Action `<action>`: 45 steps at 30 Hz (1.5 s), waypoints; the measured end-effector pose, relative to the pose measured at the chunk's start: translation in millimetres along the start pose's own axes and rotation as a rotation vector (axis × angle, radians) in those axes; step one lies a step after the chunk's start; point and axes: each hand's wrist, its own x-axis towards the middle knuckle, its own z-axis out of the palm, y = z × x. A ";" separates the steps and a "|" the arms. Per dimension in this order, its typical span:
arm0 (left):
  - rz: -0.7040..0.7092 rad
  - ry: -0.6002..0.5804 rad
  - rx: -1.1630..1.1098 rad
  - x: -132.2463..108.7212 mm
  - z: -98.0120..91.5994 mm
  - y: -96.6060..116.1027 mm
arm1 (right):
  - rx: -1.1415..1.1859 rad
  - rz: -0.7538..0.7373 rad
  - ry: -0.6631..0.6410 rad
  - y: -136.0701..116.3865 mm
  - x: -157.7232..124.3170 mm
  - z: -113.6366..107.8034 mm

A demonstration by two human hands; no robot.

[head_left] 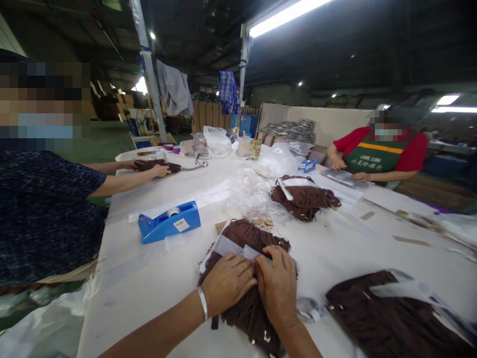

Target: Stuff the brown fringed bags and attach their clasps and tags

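Both my hands press on a bundle of brown cords [249, 238] wrapped with a white paper band, lying on the white table [156, 288]. My left hand [227, 282], with a silver bracelet on the wrist, has its fingers curled down onto the band. My right hand [278, 286] lies beside it, fingers bent over the same bundle. A second brown bundle [303, 196] with a white band sits farther back. A third one [391, 318] lies at the right near edge, partly in clear plastic.
A blue tape dispenser [169, 222] stands left of my bundle. Clear plastic bags [253, 191] lie mid-table. A person in a dark top [40, 214] at the left holds brown cords. A person in a green apron [376, 156] works at the far right.
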 end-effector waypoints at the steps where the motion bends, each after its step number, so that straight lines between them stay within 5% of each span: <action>1: -0.002 0.001 0.003 0.1 -0.5 0.5 | 0.019 0.014 -0.001 0.1 -0.6 -0.5; 24: -0.068 -0.095 -0.016 4.8 -19.8 8.3 | 0.337 -0.068 -0.213 23.1 8.2 21.7; 45: -0.315 -0.102 -0.046 -6.2 -15.0 35.8 | 0.320 -0.178 -0.336 19.6 1.5 4.3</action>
